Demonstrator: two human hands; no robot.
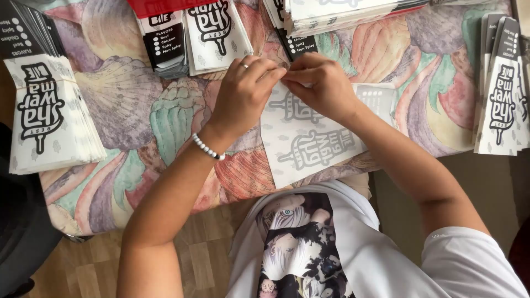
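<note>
View from above of a table draped in a cloth (127, 99) printed with large seashells in pastel green, pink and violet; wood-plank flooring (204, 259) shows below its near edge. Stacks of flat printed paper bags line the cloth: a white stack at far left (47, 118), black-and-white stacks along the top edge (190, 36), and a further stack at far right (505, 91). At centre lies a single white paper bag (309, 140), flat on the cloth just beyond the person's white shirt (386, 259). Its long axis runs obliquely, from lower left toward upper right, with the near corner overhanging the table's edge. The left hand (243, 91), ringed and with a beaded bracelet (208, 148), and the right hand (326, 83) meet fingertip to fingertip, both pinching the bag's far edge.
</note>
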